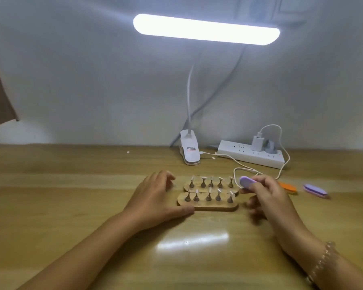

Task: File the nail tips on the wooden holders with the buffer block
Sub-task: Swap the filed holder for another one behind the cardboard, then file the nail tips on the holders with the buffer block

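Two wooden holders lie side by side on the table, the near one [210,206] in front of the far one [187,185]. Each carries a row of several small metal stands topped with clear nail tips [219,191]. My left hand [155,197] rests against the left ends of both holders, thumb along the near holder's front edge, fingers spread. My right hand [266,195] pinches a purple buffer block [246,182] just right of the holders, its end close to the rightmost stand of the far row.
An orange buffer [288,187] and a second purple buffer [315,191] lie to the right. Behind are a white clip lamp base [190,150], a white power strip [252,155] with a charger, and a white cable [239,164] looping toward the holders. The lamp bar [205,29] glows overhead.
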